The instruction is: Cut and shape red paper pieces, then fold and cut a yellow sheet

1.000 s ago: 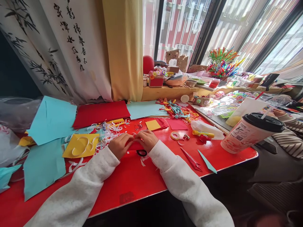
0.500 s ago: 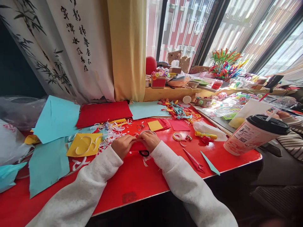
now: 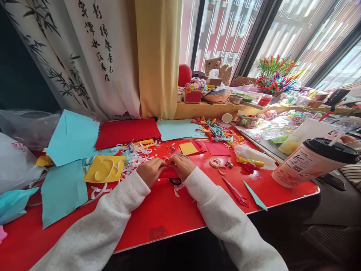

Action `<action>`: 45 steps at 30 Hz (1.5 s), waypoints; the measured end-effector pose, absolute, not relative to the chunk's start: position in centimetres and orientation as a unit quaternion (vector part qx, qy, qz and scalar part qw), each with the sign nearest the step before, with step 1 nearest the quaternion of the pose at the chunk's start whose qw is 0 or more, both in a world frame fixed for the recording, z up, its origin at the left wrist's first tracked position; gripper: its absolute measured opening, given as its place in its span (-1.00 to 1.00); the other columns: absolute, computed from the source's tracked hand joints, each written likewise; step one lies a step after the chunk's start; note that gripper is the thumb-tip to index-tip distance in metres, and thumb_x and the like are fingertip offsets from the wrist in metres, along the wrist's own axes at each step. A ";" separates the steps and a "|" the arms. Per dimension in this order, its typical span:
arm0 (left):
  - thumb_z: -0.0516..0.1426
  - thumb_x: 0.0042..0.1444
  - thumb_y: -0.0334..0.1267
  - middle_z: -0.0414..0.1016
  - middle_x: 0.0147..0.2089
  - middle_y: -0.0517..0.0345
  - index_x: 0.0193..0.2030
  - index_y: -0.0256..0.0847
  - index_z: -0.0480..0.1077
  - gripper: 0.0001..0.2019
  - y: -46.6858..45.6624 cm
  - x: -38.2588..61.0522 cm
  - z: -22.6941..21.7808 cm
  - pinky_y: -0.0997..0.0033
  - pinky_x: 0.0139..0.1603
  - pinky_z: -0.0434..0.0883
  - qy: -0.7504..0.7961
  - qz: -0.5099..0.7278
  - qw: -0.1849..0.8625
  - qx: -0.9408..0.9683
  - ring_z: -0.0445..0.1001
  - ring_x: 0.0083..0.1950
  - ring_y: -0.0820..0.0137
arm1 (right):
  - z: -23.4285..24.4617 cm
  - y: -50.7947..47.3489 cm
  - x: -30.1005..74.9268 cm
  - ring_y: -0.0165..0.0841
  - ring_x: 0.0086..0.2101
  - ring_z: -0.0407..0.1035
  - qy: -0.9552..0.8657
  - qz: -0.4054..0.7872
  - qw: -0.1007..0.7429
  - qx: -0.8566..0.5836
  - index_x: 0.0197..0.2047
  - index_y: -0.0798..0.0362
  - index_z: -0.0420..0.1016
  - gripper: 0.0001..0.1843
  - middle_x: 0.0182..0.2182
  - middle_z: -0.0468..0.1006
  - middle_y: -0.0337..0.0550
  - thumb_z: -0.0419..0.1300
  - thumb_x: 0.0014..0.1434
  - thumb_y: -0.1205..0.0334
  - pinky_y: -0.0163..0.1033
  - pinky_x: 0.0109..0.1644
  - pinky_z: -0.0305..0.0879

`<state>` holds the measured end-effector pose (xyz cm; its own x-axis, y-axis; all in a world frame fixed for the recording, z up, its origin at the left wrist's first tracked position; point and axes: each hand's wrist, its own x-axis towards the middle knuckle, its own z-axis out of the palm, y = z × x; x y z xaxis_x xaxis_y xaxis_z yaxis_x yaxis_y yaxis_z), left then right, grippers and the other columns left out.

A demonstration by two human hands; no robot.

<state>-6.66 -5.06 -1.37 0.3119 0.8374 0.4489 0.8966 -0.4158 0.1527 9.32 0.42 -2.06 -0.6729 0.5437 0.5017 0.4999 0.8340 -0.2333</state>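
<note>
My left hand (image 3: 150, 171) and my right hand (image 3: 182, 166) meet at the middle of the red table (image 3: 158, 214), fingers curled onto a small piece of red paper (image 3: 169, 172) that lies between them. Both hands pinch it at its upper edge. A small black ring (image 3: 175, 181) lies on the table just below my right hand. Both arms are in white sleeves.
Teal sheets (image 3: 72, 137), a red sheet (image 3: 128, 131), a yellow sheet (image 3: 105, 169) and white paper scraps (image 3: 135, 156) lie to the left and behind. A lidded drink cup (image 3: 313, 163) stands at the right edge. Folded red (image 3: 235, 193) and teal strips (image 3: 255, 196) lie right. Another person's striped sleeve (image 3: 351, 171) is at far right.
The view has shifted slightly, so everything sits a little further right. Both hands stay closed on the red paper in the same place.
</note>
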 end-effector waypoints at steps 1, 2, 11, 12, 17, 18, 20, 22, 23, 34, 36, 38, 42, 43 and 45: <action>-0.10 0.13 -0.22 0.40 -0.34 0.13 -0.30 -0.24 0.30 -0.79 -5.1 -6.7 -1.4 0.49 -0.25 0.29 -0.539 -0.233 0.062 -0.807 0.37 -0.30 0.46 | -2.1 0.4 9.3 -0.41 -0.35 0.32 -0.915 0.040 0.284 -0.285 -0.35 0.10 0.29 -0.96 -0.38 0.46 -0.17 0.03 0.08 0.35 -0.33 -0.23 0.19; -0.11 0.13 -0.22 0.39 -0.34 0.13 -0.31 -0.24 0.30 -0.78 -5.1 -6.7 -1.4 0.49 -0.25 0.29 -0.543 -0.231 0.062 -0.805 0.37 -0.31 0.46 | -2.0 0.4 9.4 -0.41 -0.34 0.33 -0.916 0.041 0.285 -0.281 -0.33 0.10 0.30 -0.94 -0.36 0.46 -0.16 0.03 0.08 0.34 -0.32 -0.22 0.19; -0.08 0.11 -0.22 0.39 -0.34 0.13 -0.31 -0.23 0.31 -0.80 -5.2 -6.7 -1.3 0.48 -0.26 0.28 -0.564 -0.216 0.063 -0.795 0.37 -0.29 0.45 | -2.2 0.6 9.2 -0.40 -0.33 0.34 -0.920 0.023 0.285 -0.269 -0.34 0.11 0.34 -0.88 -0.37 0.47 -0.14 -0.01 0.12 0.32 -0.32 -0.19 0.19; -0.08 0.11 -0.22 0.40 -0.33 0.13 -0.29 -0.22 0.32 -0.80 -5.2 -6.7 -1.4 0.47 -0.25 0.28 -0.563 -0.213 0.061 -0.796 0.37 -0.29 0.45 | -2.2 0.6 9.2 -0.40 -0.33 0.34 -0.921 0.022 0.283 -0.267 -0.34 0.11 0.34 -0.89 -0.38 0.47 -0.15 0.00 0.11 0.33 -0.33 -0.19 0.19; -0.06 0.10 -0.25 0.39 -0.33 0.12 -0.30 -0.23 0.30 -0.83 -5.1 -6.7 -1.5 0.46 -0.25 0.28 -0.566 -0.201 0.065 -0.797 0.37 -0.29 0.43 | -2.3 0.6 9.2 -0.42 -0.32 0.34 -0.921 0.018 0.286 -0.265 -0.31 0.11 0.34 -0.87 -0.37 0.48 -0.16 0.01 0.12 0.28 -0.33 -0.18 0.17; -0.05 0.09 -0.26 0.38 -0.34 0.12 -0.32 -0.23 0.30 -0.85 -5.1 -6.7 -1.5 0.46 -0.26 0.28 -0.567 -0.200 0.065 -0.796 0.36 -0.29 0.43 | -2.3 0.6 9.2 -0.42 -0.31 0.34 -0.920 0.016 0.285 -0.270 -0.30 0.10 0.35 -0.86 -0.36 0.48 -0.16 0.00 0.12 0.26 -0.33 -0.17 0.17; -0.03 0.08 -0.27 0.37 -0.34 0.13 -0.34 -0.24 0.28 -0.88 -5.1 -6.7 -1.5 0.47 -0.26 0.28 -0.570 -0.200 0.064 -0.794 0.35 -0.30 0.44 | -2.3 0.6 9.2 -0.42 -0.32 0.34 -0.921 0.010 0.271 -0.281 -0.30 0.09 0.36 -0.84 -0.37 0.48 -0.16 0.00 0.13 0.23 -0.33 -0.18 0.16; -0.04 0.08 -0.27 0.36 -0.34 0.13 -0.34 -0.23 0.28 -0.87 -5.1 -6.7 -1.5 0.47 -0.26 0.28 -0.568 -0.200 0.063 -0.796 0.35 -0.29 0.44 | -2.3 0.7 9.2 -0.43 -0.36 0.34 -0.925 0.002 0.251 -0.285 -0.34 0.09 0.37 -0.84 -0.41 0.48 -0.16 0.00 0.13 0.24 -0.32 -0.19 0.16; -0.05 0.09 -0.26 0.36 -0.33 0.12 -0.32 -0.23 0.29 -0.85 -5.1 -6.7 -1.5 0.47 -0.25 0.28 -0.565 -0.200 0.064 -0.798 0.35 -0.28 0.44 | -2.3 0.7 9.2 -0.43 -0.36 0.34 -0.927 -0.002 0.245 -0.285 -0.35 0.09 0.37 -0.83 -0.42 0.48 -0.16 -0.01 0.14 0.25 -0.32 -0.18 0.16; -0.10 0.12 -0.23 0.33 -0.32 0.11 -0.30 -0.25 0.30 -0.79 -5.2 -6.7 -1.6 0.47 -0.30 0.28 -0.566 -0.180 0.088 -0.800 0.34 -0.28 0.42 | -1.7 0.2 9.2 -0.41 -0.34 0.34 -0.929 0.000 0.227 -0.291 -0.32 0.08 0.36 -0.83 -0.37 0.49 -0.16 -0.03 0.15 0.26 -0.30 -0.17 0.13; -0.10 0.12 -0.23 0.33 -0.29 0.11 -0.27 -0.23 0.30 -0.80 -5.2 -6.7 -1.7 0.47 -0.29 0.28 -0.566 -0.185 0.077 -0.800 0.33 -0.26 0.43 | -1.8 0.2 9.2 -0.41 -0.33 0.34 -0.929 0.000 0.230 -0.290 -0.32 0.08 0.35 -0.84 -0.37 0.48 -0.17 -0.03 0.15 0.28 -0.30 -0.17 0.12; -0.10 0.12 -0.24 0.33 -0.27 0.11 -0.25 -0.21 0.30 -0.80 -5.1 -6.8 -1.8 0.48 -0.26 0.28 -0.561 -0.190 0.063 -0.804 0.33 -0.24 0.44 | -1.8 0.2 9.2 -0.42 -0.33 0.34 -0.928 0.001 0.236 -0.287 -0.33 0.09 0.34 -0.85 -0.38 0.48 -0.17 -0.03 0.14 0.29 -0.31 -0.16 0.11; -0.07 0.10 -0.26 0.32 -0.30 0.12 -0.31 -0.21 0.31 -0.83 -5.0 -6.7 -1.7 0.47 -0.26 0.28 -0.569 -0.187 0.049 -0.800 0.33 -0.26 0.45 | -1.9 0.4 9.2 -0.42 -0.30 0.33 -0.928 0.007 0.238 -0.288 -0.30 0.09 0.33 -0.85 -0.35 0.48 -0.17 -0.01 0.14 0.24 -0.31 -0.16 0.11; -0.06 0.10 -0.27 0.32 -0.31 0.13 -0.33 -0.22 0.30 -0.84 -5.0 -6.7 -1.7 0.46 -0.26 0.28 -0.575 -0.189 0.049 -0.795 0.33 -0.27 0.44 | -1.9 0.4 9.2 -0.41 -0.29 0.33 -0.927 0.009 0.237 -0.290 -0.29 0.09 0.33 -0.84 -0.34 0.48 -0.16 -0.01 0.14 0.22 -0.31 -0.16 0.11; -0.05 0.09 -0.27 0.32 -0.34 0.13 -0.37 -0.23 0.29 -0.86 -5.0 -6.6 -1.6 0.45 -0.27 0.28 -0.582 -0.196 0.048 -0.788 0.33 -0.29 0.44 | -2.0 0.5 9.2 -0.42 -0.30 0.34 -0.928 0.007 0.234 -0.291 -0.29 0.09 0.33 -0.82 -0.34 0.48 -0.16 -0.03 0.15 0.20 -0.31 -0.16 0.11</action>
<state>-6.63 -5.05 -1.59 0.2455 0.8981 0.3647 0.9359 -0.3177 0.1524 9.21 0.48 -1.96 -0.7214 0.5432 0.4296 0.5371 0.8304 -0.1482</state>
